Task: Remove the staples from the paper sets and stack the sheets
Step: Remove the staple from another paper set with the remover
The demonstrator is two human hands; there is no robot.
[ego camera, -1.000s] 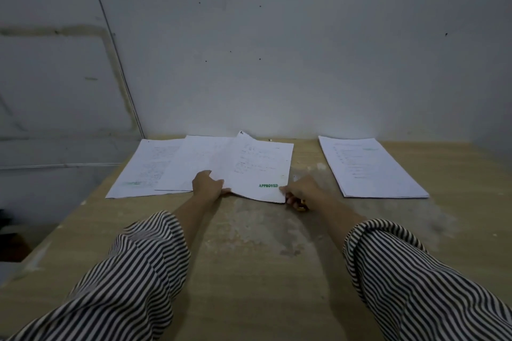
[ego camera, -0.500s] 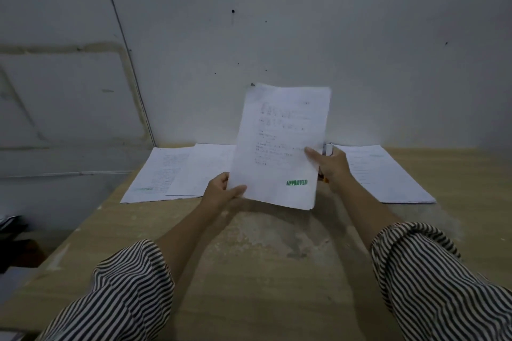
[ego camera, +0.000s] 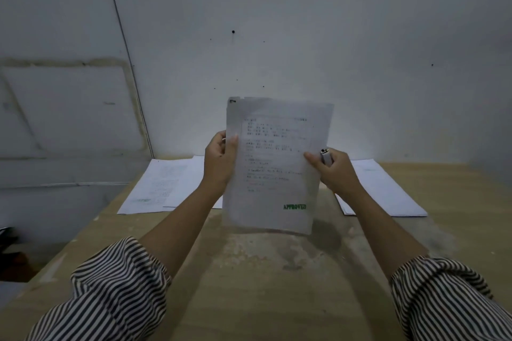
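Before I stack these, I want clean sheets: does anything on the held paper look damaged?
Yes. The held paper has a ragged, notched top-left corner, likely where the staple sits or sat. The rest looks flat; the green stamp is intact.

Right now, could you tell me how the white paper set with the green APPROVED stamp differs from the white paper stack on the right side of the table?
The stamped paper set is held upright in the air, the left hand and right hand gripping its sides; the right-side paper stack lies flat on the wooden table, untouched. The stamp shows only on the held set. Both are white printed sheets.
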